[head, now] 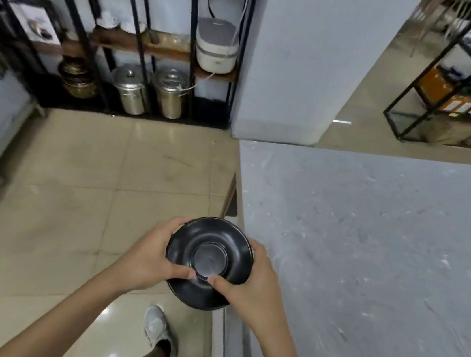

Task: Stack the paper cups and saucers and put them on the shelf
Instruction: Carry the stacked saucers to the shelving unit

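Holding a stack of glossy black round saucers (pixel 209 261) between both hands, the person is seen standing on a beige tiled floor (pixel 77 174) beside a grey marble-patterned tabletop (pixel 370 242). The stack is carried in the air, over the floor and just beside the table's near left edge. At least two saucers are visible, the lower one showing beneath the upper at the near side; the exact count cannot be told.

The left hand (pixel 150 260) is curled round the left rim of the stack, with its thumb laid on the top saucer near the centre well. The right hand (pixel 246 283) is curled round the right rim, its thumb likewise pressed on the top face. The fingers beneath the stack are hidden.

No paper cups are visible in this view, so their status cannot be determined. The visible part of the tabletop shows no saucers, which suggests that the saucer stacking is complete or nearly so.

A black metal-framed shelf unit with wooden boards (pixel 144 41) stands ahead, well apart from the hands. It holds a white and grey rice cooker (pixel 216 45) and, on the bottom level, two lidded stainless steel canisters (pixel 149 90).

The task is judged to be in the carrying stage. The remaining steps are the approach to the shelf and the placing of the stack on a free board.
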`<state>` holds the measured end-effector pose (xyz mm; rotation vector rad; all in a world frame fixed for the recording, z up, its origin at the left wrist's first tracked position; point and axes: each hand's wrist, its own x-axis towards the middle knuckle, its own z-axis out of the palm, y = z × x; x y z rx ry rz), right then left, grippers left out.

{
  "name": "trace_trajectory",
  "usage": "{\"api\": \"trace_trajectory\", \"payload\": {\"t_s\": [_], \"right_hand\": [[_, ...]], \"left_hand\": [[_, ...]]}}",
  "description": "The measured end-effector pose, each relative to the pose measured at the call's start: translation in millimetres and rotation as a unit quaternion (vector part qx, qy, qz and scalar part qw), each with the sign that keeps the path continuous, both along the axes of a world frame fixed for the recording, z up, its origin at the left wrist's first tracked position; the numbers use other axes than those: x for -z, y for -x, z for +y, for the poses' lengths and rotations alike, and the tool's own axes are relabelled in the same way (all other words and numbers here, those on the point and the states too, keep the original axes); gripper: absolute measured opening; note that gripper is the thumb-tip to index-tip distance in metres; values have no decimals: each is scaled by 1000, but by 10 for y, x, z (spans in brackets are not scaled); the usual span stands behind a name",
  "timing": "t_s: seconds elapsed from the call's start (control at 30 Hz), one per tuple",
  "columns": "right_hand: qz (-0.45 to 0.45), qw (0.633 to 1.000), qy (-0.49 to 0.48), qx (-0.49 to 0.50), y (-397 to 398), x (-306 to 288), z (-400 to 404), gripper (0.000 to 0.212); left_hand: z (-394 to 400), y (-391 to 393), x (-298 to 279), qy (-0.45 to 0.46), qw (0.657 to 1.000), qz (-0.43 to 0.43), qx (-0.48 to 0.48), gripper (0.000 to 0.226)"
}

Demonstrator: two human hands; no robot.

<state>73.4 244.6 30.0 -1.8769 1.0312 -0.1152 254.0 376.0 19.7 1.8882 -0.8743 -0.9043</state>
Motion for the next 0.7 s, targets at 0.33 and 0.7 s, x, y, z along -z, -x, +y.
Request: {"api": "trace_trajectory", "payload": {"t_s": [0.33, 0.7], "right_hand": [[3, 996, 21, -90, -1306, -45, -112, 85], [35, 987, 36, -151, -2407, -114, -145, 94]], "left_hand": [[177, -1054, 4, -25, 995, -8, -96, 99], [290, -1970, -19, -39, 990, -25, -135, 96]]}}
